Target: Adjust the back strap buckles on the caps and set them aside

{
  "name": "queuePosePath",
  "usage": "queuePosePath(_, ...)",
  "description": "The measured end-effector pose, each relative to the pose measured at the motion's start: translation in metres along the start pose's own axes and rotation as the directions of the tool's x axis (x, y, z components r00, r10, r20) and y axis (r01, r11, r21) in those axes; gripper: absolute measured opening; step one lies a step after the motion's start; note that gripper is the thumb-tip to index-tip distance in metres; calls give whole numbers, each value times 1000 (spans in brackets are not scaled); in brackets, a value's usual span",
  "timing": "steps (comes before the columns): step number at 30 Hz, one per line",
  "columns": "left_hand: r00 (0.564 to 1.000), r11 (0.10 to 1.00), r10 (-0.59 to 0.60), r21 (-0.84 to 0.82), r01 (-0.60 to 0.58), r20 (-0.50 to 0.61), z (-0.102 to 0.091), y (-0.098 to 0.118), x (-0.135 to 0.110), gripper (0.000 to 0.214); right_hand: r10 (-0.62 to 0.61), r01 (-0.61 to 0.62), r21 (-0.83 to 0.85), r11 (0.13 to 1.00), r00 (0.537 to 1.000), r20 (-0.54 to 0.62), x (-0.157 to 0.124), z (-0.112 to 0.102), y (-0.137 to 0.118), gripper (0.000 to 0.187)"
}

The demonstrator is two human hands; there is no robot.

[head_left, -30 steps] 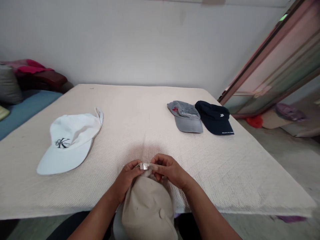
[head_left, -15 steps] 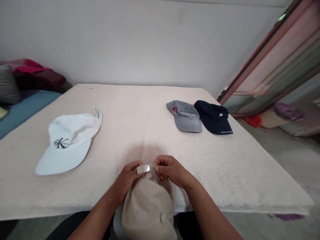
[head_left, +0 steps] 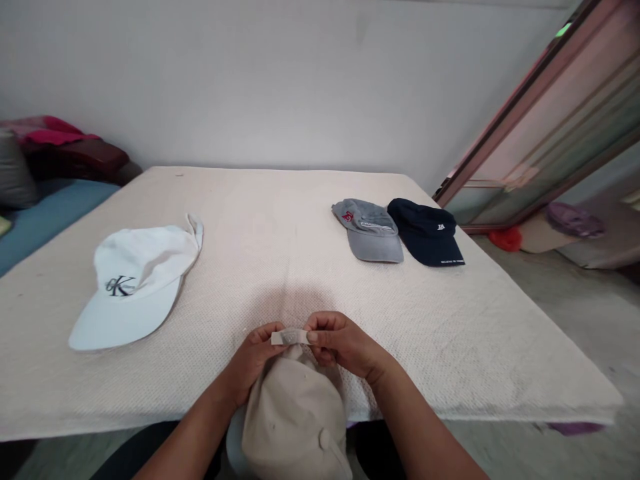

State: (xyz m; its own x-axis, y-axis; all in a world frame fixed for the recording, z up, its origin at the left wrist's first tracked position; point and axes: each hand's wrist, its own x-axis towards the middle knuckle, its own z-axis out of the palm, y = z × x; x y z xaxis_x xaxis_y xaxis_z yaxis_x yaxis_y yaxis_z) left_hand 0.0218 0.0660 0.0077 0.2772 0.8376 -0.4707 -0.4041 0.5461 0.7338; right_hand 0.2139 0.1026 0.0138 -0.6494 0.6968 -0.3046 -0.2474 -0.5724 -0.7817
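Observation:
A beige cap hangs at the table's near edge, its crown toward me and its pale brim partly hidden at the lower left. My left hand is closed on the left end of the cap's back strap. Thumb and fingers of my right hand pinch the strap's other end. Between them the strap is stretched, with a grey metal buckle around its middle.
To the left on the cloth-covered table lies a white cap with black lettering. A grey cap and a navy cap touch at the back right. Behind the table stands a wall.
The strap and buckle have tilted, so the buckle looks duller and the strap lies more level. Both hands keep their hold in nearly the same place.

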Motion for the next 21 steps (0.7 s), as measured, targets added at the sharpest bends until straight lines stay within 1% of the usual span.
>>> queuePosePath(2,1000,1000,-7,-16,8,14,0,-1,-1,13,4,-4,-36,999,1000,-8,0,0,-1,20)
queuePosePath(4,999,1000,-10,-29,11,39,0,-1,-2,14,11,-10,-46,999,1000,17,1,1,-2,19)
queuePosePath(6,998,1000,3,-20,-2,58,1,0,-2,16,26,-24,-30,999,998,48,1,2,-2,19)
queuePosePath(8,998,1000,24,10,-25,50,2,0,-1,17,31,-31,-8,999,997,65,1,3,0,19)
queuePosePath(12,1000,999,23,43,-23,-1,6,2,-1,18,2,-2,5,1000,998,69,2,5,1,20)
queuePosePath(15,999,1000,-2,-16,3,44,6,1,-2,18,-8,9,-12,1000,995,100,2,4,-1,21)
queuePosePath(17,996,1000,3,-31,0,85,5,0,-3,16,-23,23,1,1000,991,135,2,3,-1,24)
queuePosePath(21,997,1000,23,-23,-21,73,2,-2,-2,13,-65,61,31,998,984,167,4,3,-1,28)
